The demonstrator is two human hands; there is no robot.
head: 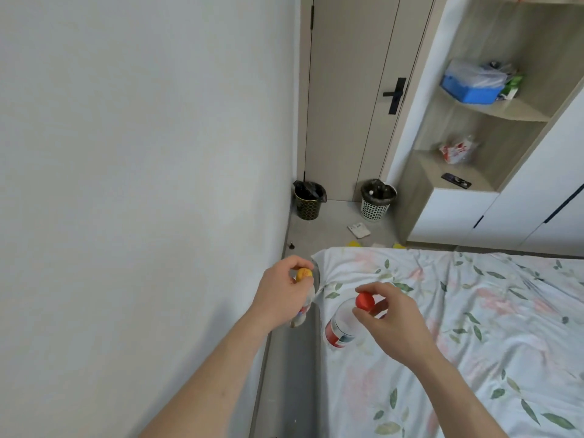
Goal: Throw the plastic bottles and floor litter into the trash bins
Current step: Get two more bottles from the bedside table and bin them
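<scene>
Left hand (pixel 281 294) grips the yellow-capped bottle (pixel 302 306); right hand (pixel 390 320) pinches the red-capped bottle (pixel 343 324). Carry both upright to the bins (pixel 377 200) ahead.

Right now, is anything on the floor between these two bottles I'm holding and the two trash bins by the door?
Only litter: a white paper packet lies on the grey floor before the white mesh bin, with yellow scraps past the bed's corner. The strip toward the black bin looks clear.

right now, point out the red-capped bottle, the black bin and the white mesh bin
red-capped bottle (pixel 339 327): head view, on its label
black bin (pixel 308 207): head view, on its front wall
white mesh bin (pixel 374 210): head view, on its mesh wall
</scene>
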